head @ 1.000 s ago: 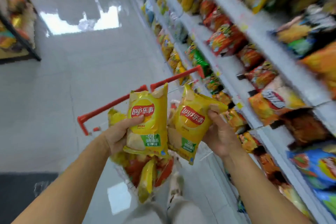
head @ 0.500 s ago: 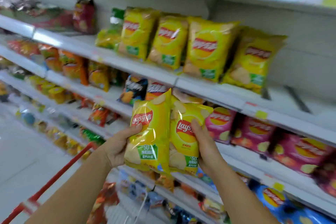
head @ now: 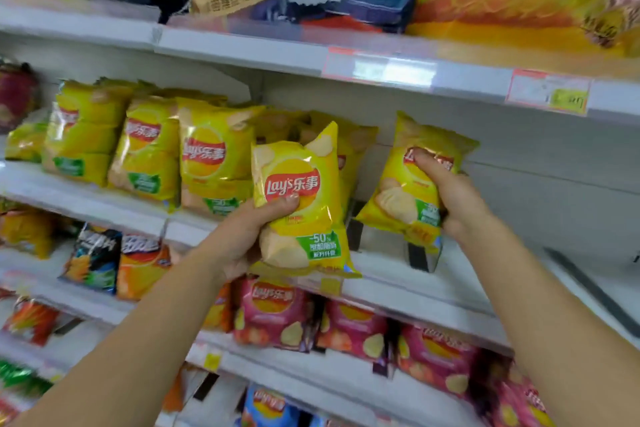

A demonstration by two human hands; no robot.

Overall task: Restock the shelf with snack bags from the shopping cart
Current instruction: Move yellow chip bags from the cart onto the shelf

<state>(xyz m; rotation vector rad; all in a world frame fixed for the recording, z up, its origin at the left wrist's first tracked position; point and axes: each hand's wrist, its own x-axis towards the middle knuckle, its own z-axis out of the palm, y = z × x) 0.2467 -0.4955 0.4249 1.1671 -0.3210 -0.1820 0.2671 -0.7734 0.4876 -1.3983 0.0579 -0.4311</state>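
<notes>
A person faces a white metal store shelf (head: 415,288) with both arms raised. The left hand (head: 242,239) grips a glossy yellow potato-chip bag with a red logo (head: 304,218), thumb across the front and fingers curled behind. It holds the bag upright, in front of the shelf edge.

The right hand (head: 453,198) pinches a second yellow chip bag (head: 398,198) by its right side, thumb over the logo. This bag tilts left, over the bare stretch of shelf between the two hands. Its lower edge may be touching the shelf, but a small divider hides the contact.

To the left of the left hand stands a row of matching yellow chip bags (head: 207,152). Below both hands sit pink chip bags (head: 349,326). The shopping cart is out of view.

To do this step well, the right hand should lower its bag until the base sits flat, then straighten it with the logo facing out and level with the row. It is best to let go only once the bag stands by itself. The left-hand bag probably goes in next, just beside it.
</notes>
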